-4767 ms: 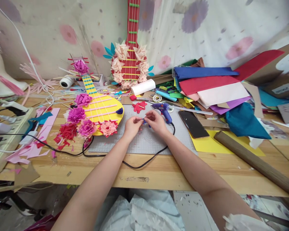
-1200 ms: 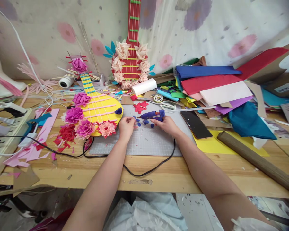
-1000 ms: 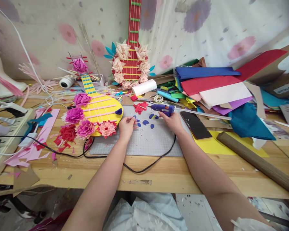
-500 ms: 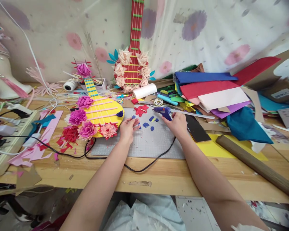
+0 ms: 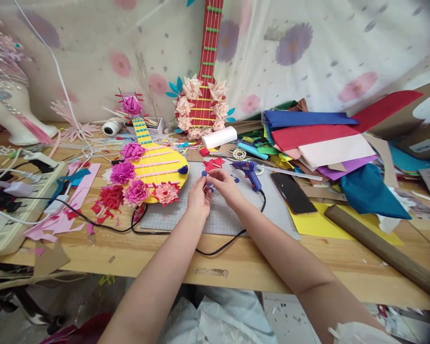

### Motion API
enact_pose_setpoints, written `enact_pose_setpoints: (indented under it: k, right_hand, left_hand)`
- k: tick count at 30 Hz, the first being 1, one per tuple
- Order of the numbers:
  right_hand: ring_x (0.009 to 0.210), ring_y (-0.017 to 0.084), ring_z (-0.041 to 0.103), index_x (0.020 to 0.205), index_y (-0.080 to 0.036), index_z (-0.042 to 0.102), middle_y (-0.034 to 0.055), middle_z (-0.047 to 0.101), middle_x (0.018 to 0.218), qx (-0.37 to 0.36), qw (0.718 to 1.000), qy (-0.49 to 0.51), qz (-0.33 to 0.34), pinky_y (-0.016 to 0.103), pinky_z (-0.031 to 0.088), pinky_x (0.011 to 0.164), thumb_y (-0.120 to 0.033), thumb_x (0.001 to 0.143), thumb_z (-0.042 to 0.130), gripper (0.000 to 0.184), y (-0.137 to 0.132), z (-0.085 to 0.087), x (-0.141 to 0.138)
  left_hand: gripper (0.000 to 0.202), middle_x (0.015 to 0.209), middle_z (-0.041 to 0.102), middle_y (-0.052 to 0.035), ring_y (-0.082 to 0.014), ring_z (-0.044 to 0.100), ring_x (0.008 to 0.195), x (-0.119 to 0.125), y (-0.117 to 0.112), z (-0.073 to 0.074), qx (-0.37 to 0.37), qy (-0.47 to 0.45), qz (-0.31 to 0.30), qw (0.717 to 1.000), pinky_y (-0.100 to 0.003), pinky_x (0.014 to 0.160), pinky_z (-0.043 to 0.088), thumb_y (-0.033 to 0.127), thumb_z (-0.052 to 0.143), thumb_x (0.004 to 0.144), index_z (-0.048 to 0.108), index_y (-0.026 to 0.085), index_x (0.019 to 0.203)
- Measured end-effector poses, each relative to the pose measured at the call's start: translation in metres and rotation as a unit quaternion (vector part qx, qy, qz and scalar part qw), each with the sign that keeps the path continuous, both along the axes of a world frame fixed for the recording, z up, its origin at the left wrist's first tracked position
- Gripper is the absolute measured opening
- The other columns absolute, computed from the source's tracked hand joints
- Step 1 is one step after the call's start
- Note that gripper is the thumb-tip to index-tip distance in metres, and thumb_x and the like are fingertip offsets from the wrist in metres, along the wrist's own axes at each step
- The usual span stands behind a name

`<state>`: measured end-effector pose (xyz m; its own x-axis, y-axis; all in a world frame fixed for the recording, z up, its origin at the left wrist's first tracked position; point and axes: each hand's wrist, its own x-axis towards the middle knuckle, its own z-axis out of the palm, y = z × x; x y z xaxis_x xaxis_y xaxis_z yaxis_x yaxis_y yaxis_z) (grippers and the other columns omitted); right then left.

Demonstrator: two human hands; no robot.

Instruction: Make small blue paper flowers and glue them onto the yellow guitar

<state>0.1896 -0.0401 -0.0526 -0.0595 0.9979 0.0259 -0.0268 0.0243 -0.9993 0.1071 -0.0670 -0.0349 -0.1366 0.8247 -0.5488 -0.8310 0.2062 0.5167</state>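
Over the grey cutting mat (image 5: 236, 217) my left hand (image 5: 198, 196) and my right hand (image 5: 224, 184) meet, fingers pinched together on a small dark blue paper petal (image 5: 204, 174). More blue petals lie on the mat just behind my fingers. The blue glue gun (image 5: 249, 169) rests on the mat to the right of my right hand, untouched, its black cord (image 5: 215, 248) trailing over the table edge. A yellow paper guitar (image 5: 157, 165) with pink and magenta paper flowers lies left of my hands.
A black phone (image 5: 294, 192) lies right of the glue gun. Stacked coloured paper sheets (image 5: 318, 136) fill the back right. A red paper guitar (image 5: 204, 102) leans on the curtain. A power strip (image 5: 17, 200) with plugs sits far left, a brown roll (image 5: 383, 248) at the right.
My right hand has let go of the glue gun, which now lies on the mat. It has come left to join my left hand on a blue petal. The view has tilted up slightly.
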Motion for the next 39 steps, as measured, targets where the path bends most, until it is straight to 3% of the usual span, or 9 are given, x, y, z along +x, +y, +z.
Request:
enact_pose_setpoints:
  k: [5,11,15,18,21,24,27,31,39]
  right_hand:
    - [0.068,0.011,0.053,0.079,-0.019,0.057,-0.0034,0.058,0.071,-0.029,0.995,0.089,-0.019,0.026,0.041,0.065,-0.032,0.054,0.071,0.031,-0.001,-0.001,-0.014]
    - [0.059,0.008,0.049,0.068,-0.017,0.058,-0.0039,0.056,0.064,-0.05,0.994,0.098,-0.022,0.024,0.039,0.061,-0.032,0.056,0.071,0.023,0.003,0.001,-0.022]
    - [0.057,0.007,0.05,0.068,-0.017,0.055,-0.0051,0.055,0.062,-0.067,0.987,0.139,-0.042,0.023,0.041,0.059,-0.03,0.057,0.072,0.024,0.009,0.004,-0.021]
    - [0.054,0.007,0.053,0.072,-0.017,0.052,-0.0046,0.057,0.06,-0.114,0.984,0.13,-0.035,0.022,0.043,0.057,-0.022,0.062,0.07,0.022,0.012,0.008,-0.018]
    - [0.053,0.008,0.056,0.076,-0.019,0.046,-0.0048,0.059,0.057,-0.161,0.984,0.076,-0.012,0.022,0.045,0.055,-0.013,0.065,0.068,0.026,0.011,0.011,-0.023]
    - [0.05,0.009,0.055,0.079,-0.021,0.04,-0.0065,0.057,0.054,-0.182,0.983,0.035,0.001,0.022,0.045,0.053,-0.008,0.066,0.067,0.032,0.011,0.012,-0.037]
    - [0.049,0.009,0.055,0.081,-0.022,0.037,-0.0061,0.058,0.055,-0.196,0.98,0.015,0.002,0.021,0.045,0.051,-0.008,0.068,0.065,0.034,0.015,0.012,-0.052]
    - [0.046,0.009,0.054,0.08,-0.022,0.034,-0.006,0.057,0.054,-0.217,0.976,0.002,-0.009,0.02,0.043,0.047,-0.007,0.068,0.063,0.035,0.024,0.011,-0.063]
    - [0.043,0.008,0.051,0.065,-0.021,0.035,-0.0035,0.058,0.052,-0.237,0.971,-0.007,0.018,0.019,0.041,0.043,-0.006,0.069,0.062,0.031,0.029,0.019,-0.065]
  left_hand:
    - [0.007,0.059,0.055,0.0031,-0.0003,0.045,0.041,-0.006,0.001,-0.003,-0.002,-0.009,0.005,1.0,-0.009,0.037,0.034,0.009,0.058,0.079,0.063,0.013,0.077]
    - [0.003,0.062,0.056,0.0028,0.0,0.044,0.043,-0.009,-0.002,-0.003,0.001,0.026,-0.004,1.0,-0.01,0.038,0.033,0.012,0.06,0.078,0.063,0.014,0.077]
    - [0.018,0.074,0.058,0.0012,-0.0028,0.05,0.051,-0.019,-0.005,0.01,0.052,0.165,-0.103,0.979,-0.013,0.042,0.035,0.011,0.06,0.075,0.061,0.016,0.092]
    - [0.032,0.091,0.061,-0.0024,-0.0075,0.054,0.062,-0.046,0.0,0.027,0.127,0.402,-0.16,0.893,-0.018,0.047,0.039,0.011,0.06,0.071,0.054,0.018,0.102]
    - [0.043,0.108,0.058,-0.0052,-0.0145,0.057,0.083,-0.084,0.018,0.043,0.223,0.662,-0.167,0.696,-0.029,0.072,0.048,0.016,0.066,0.065,0.053,0.02,0.106]
    - [0.063,0.123,0.05,-0.0094,-0.027,0.044,0.117,-0.113,0.039,0.051,0.269,0.803,-0.223,0.483,-0.042,0.098,0.038,0.021,0.071,0.059,0.049,0.021,0.119]
    - [0.075,0.131,0.043,-0.0113,-0.032,0.035,0.126,-0.123,0.055,0.047,0.266,0.845,-0.284,0.366,-0.047,0.104,0.031,0.025,0.07,0.059,0.041,0.022,0.129]
    - [0.072,0.133,0.043,-0.013,-0.0311,0.036,0.127,-0.12,0.065,0.036,0.26,0.859,-0.295,0.327,-0.046,0.104,0.029,0.023,0.064,0.065,0.038,0.021,0.133]
    - [0.065,0.137,0.043,-0.0125,-0.0261,0.036,0.129,-0.126,0.074,0.034,0.288,0.838,-0.291,0.36,-0.041,0.106,0.03,0.026,0.059,0.073,0.037,0.017,0.133]
